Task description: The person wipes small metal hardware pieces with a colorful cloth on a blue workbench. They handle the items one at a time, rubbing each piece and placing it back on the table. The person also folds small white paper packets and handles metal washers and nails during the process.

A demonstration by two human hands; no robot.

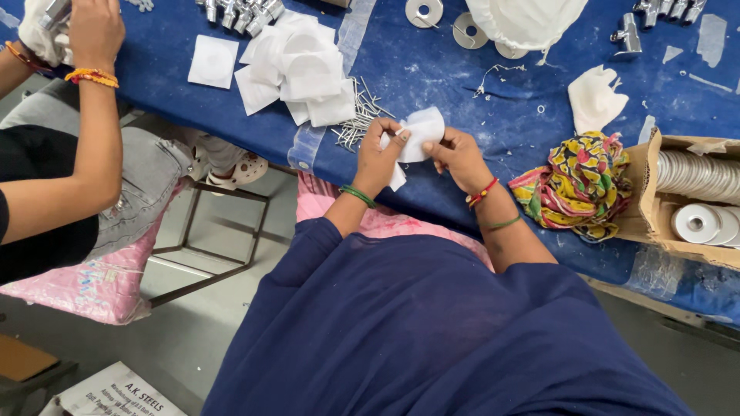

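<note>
Pinching a thin white paper pouch (420, 132), both hands' fingers (401, 139) grasp its rounded, crumpled edges.

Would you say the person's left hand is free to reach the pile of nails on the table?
Probably not right away: the left hand pinches the white paper piece, though the nails lie unobstructed beside it.

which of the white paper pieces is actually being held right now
The white paper piece pinched between the left hand and right hand; the others lie in a pile on the blue table.
</note>
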